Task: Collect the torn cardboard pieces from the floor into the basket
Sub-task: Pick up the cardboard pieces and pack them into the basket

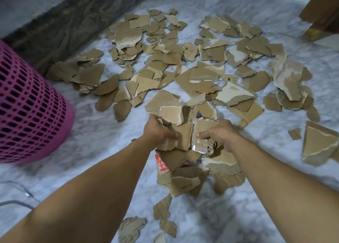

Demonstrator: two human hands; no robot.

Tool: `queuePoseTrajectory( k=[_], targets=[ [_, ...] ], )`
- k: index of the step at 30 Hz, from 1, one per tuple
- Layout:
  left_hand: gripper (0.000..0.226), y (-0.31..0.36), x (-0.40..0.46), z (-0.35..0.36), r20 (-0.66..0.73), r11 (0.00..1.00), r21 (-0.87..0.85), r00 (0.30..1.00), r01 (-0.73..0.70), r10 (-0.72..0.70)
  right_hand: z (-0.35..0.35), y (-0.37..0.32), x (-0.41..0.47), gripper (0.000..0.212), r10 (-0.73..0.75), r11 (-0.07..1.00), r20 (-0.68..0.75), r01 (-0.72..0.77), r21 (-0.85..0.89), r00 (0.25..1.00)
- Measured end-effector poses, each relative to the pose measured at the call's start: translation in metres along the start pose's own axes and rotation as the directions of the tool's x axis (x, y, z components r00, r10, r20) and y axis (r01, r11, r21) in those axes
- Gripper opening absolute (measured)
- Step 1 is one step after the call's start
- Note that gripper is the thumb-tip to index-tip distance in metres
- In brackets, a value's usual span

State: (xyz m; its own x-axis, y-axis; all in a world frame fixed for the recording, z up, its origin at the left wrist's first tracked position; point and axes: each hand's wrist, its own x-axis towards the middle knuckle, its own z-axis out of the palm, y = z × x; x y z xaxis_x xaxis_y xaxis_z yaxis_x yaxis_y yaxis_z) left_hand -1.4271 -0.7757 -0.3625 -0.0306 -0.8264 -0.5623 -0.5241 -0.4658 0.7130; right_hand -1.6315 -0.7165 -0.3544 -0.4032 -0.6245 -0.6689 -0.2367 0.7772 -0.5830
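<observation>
Torn brown cardboard pieces (pixel 165 63) lie scattered over the marbled floor, thickest across the middle and far side. Both hands hold one bunch of cardboard pieces (pixel 183 132) in front of me. My left hand (pixel 157 130) grips its left side, thumb curled over the front. On the right side, my right hand (pixel 218 134) grips the bunch, with a bit of clear tape under the thumb. More pieces hang and lie below the bunch, one with a red label (pixel 161 164). The pink perforated basket (pixel 31 103) stands at the left edge, apart from both hands.
A dark fuzzy rug (pixel 69 18) runs along the far left behind the basket. A brown wooden furniture corner (pixel 321 11) sits at the top right. A thin cable (pixel 18 202) lies on the floor at the lower left. A larger triangular cardboard piece (pixel 317 145) lies at the right.
</observation>
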Motion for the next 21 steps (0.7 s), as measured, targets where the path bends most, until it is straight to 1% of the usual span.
queuePoseTrajectory(
  k=[3, 4, 6, 7, 10, 11, 13, 16, 19, 21],
  targets=[
    [0.049, 0.004, -0.008, -0.010, 0.044, 0.996, -0.085, 0.999, 0.025, -0.021, -0.008, 0.000, -0.004, 0.085, 0.010, 0.998, 0.025, -0.012, 0.061, 1.000],
    [0.043, 0.007, -0.010, -0.015, 0.056, 0.994, -0.099, 0.998, 0.036, -0.030, -0.013, 0.000, -0.007, 0.081, 0.007, 0.997, 0.030, -0.009, 0.077, 1.000],
    [0.035, 0.015, -0.018, -0.027, 0.053, 0.992, -0.102, 0.996, 0.071, -0.066, -0.025, -0.004, -0.016, 0.058, -0.015, 0.994, 0.022, 0.012, 0.107, 1.000],
    [0.031, 0.018, -0.021, -0.034, 0.046, 0.991, -0.102, 0.996, 0.084, -0.080, -0.030, -0.008, -0.021, 0.054, -0.033, 0.991, 0.019, 0.030, 0.129, 0.999],
    [0.023, 0.034, -0.035, -0.053, 0.038, 0.991, -0.105, 0.996, 0.084, -0.080, -0.044, -0.022, -0.037, 0.057, -0.080, 0.988, -0.009, 0.081, 0.132, 0.997],
    [0.023, 0.038, -0.038, -0.057, 0.033, 0.991, -0.109, 0.997, 0.077, -0.074, -0.045, -0.027, -0.040, 0.061, -0.092, 0.988, -0.010, 0.093, 0.124, 0.996],
    [0.025, 0.050, -0.047, -0.070, 0.007, 0.992, -0.108, 0.998, 0.066, -0.065, -0.050, -0.041, -0.052, 0.075, -0.126, 0.987, -0.008, 0.126, 0.096, 0.992],
    [0.030, 0.070, -0.065, -0.102, -0.035, 0.990, -0.136, 0.998, 0.043, -0.048, -0.056, -0.069, -0.079, 0.090, -0.220, 0.973, -0.012, 0.220, 0.073, 0.975],
    [0.044, 0.090, -0.085, -0.139, -0.064, 0.990, -0.143, 0.998, -0.003, -0.006, -0.057, -0.101, -0.110, 0.087, -0.296, 0.950, -0.034, 0.298, 0.097, 0.955],
    [0.049, 0.102, -0.103, -0.166, -0.105, 0.989, -0.142, 0.994, -0.044, 0.029, -0.051, -0.125, -0.132, 0.091, -0.342, 0.935, -0.025, 0.343, 0.091, 0.939]
  ],
)
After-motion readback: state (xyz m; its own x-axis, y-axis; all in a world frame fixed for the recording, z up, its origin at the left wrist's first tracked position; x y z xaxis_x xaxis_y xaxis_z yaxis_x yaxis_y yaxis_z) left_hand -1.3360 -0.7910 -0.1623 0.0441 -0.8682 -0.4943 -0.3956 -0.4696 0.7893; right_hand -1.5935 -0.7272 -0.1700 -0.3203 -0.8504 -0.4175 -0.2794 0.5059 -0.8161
